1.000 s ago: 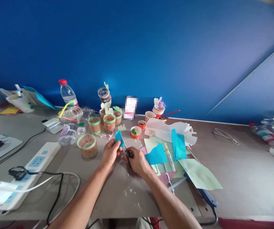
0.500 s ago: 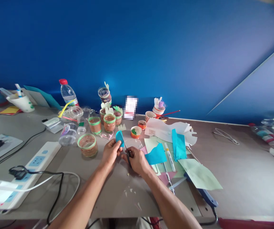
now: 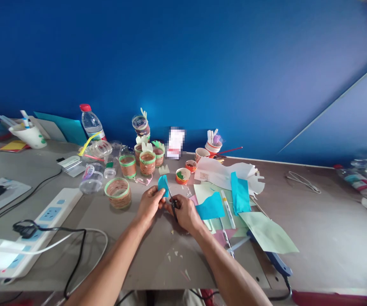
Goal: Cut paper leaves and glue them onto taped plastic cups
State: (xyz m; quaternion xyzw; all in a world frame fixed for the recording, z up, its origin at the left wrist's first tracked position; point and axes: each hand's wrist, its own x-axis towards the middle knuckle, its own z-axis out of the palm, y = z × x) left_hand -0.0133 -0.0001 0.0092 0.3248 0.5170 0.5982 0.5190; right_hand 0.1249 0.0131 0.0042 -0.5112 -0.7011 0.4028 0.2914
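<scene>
My left hand [image 3: 149, 203] pinches a small turquoise paper piece [image 3: 163, 184] above the grey table [image 3: 314, 238]. My right hand [image 3: 185, 213] is closed round black-handled scissors [image 3: 172, 203], whose blades point up into the paper's right edge. Both hands meet near the table's middle, just right of a round cup wrapped in brown cord with green rims [image 3: 117, 192]. Tiny paper offcuts [image 3: 175, 255] lie on the table below my hands.
Larger turquoise [image 3: 211, 206], pale green [image 3: 268, 231] and white paper sheets lie to the right with a white marker [image 3: 227, 208]. Several wrapped cups, a water bottle [image 3: 90, 122] and clear plastic tubs stand behind. A white power strip [image 3: 36, 231] with cables lies at left.
The hands, paper and scissors have shifted slightly to the right and up in view; the scissors stay at the paper's edge. Nothing else moved.
</scene>
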